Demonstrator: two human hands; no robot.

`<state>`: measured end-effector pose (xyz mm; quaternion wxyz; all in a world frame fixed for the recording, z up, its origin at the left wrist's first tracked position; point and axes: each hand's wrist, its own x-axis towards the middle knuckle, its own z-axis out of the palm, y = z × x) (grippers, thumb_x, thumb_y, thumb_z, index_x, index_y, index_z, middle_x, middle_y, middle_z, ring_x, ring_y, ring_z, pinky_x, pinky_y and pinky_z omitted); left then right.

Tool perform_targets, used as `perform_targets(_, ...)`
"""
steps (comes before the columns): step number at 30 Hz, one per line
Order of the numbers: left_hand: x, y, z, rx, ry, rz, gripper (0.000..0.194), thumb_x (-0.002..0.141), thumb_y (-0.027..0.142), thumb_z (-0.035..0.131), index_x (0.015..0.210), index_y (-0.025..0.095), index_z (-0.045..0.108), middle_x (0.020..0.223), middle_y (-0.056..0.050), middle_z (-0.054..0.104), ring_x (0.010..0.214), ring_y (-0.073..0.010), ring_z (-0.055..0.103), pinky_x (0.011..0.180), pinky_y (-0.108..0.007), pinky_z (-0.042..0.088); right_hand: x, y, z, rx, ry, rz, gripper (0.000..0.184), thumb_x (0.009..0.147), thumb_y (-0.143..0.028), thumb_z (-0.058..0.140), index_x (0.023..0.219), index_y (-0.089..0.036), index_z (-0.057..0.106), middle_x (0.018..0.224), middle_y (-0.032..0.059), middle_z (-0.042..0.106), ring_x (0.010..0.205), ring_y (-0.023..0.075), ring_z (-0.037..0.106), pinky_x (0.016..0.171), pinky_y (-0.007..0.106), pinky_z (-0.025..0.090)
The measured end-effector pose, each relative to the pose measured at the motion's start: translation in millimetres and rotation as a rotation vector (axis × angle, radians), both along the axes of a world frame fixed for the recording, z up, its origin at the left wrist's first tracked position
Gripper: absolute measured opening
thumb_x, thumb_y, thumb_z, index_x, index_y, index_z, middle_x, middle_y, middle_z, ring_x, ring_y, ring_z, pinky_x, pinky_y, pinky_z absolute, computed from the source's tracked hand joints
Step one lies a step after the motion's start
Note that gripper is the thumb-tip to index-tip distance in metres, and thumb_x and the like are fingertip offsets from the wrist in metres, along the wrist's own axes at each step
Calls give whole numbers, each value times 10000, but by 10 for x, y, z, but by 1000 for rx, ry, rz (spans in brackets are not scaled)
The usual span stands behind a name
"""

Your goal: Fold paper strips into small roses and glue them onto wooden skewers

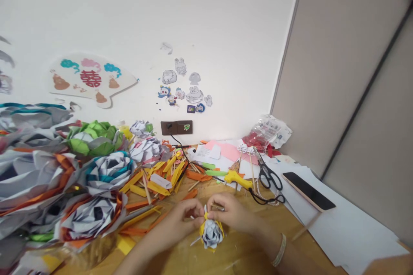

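Observation:
A small paper flower [212,234] lies low in the middle of the head view, its white folded petals ringed by yellow strips. My left hand [187,218] is closed in a pinch at the flower's far left edge. Across from it, my right hand [227,212] pinches the far edge near a yellow tip. The fingertips of both hands almost meet there, and they partly hide the paper between them. A thin white sliver sticks out at the flower's left side.
Large paper flowers [97,217] crowd the left. Behind my hands lie folded yellow and orange strips [158,187] and a yellow glue gun [238,178] with a black cord. Scissors [269,176], white sheets [342,227] and a phone [309,191] occupy the right, beside a grey panel.

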<state>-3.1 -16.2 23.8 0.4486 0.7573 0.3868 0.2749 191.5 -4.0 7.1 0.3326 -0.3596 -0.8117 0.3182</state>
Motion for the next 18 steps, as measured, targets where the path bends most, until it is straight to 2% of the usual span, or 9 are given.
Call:
perform_targets(11,67,127,-247,-141,-203,32,300,646,410,687,672,137,566,592,43,486,572,-98,427,556,-216,330,4,-11,4,-19,-55,-34,73,779,-262,624,764,-191,626,721,-37,613,701,130,549,618,203,367)
perform_targets(18,126,66,-194,-76,-135,71,180,659,290,626,627,142,530,585,30,484,568,-113,431,542,-225,334,19,-1,-32,-102,-68,-20,79,740,-251,647,776,-180,641,759,-18,635,734,146,564,612,200,386)
